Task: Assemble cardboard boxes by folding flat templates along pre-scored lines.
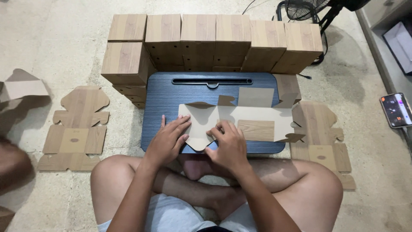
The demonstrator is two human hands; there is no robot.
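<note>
Under everything: the pale stone floor (64,34), which carries all that lies around the hands.
Beyond the hands: a wall of finished wood-grain boxes (214,43), stacked in a row and touching the far edge of the worktop, with more stacked at its far left corner.
Beneath the hands: the dark blue lap worktop (163,103), a long slot near its far edge; its near edge rests over the person's crossed legs.
On the worktop: the unfolded box blank (253,118), plain pale side up, one wood-grain panel showing to the right of the right hand, several flaps tilted up along its far and right edges.
Left of the left hand: a flat box blank (77,129), wood-grain side up, on the floor, well apart from the worktop.
Right of the right hand: another flat blank (319,137), just beside the worktop, its far end partly under the raised flaps.
Far left: a half-folded piece of card (23,88) at the frame edge.
Far right: a phone (397,110) with a lit screen, on the floor.
Left hand (167,139): flat, fingers spread, pressing down on the left end of the unfolded box blank; it grips nothing.
Right hand (227,144): fingers curled, pinching the near left flap of the same blank.
</note>
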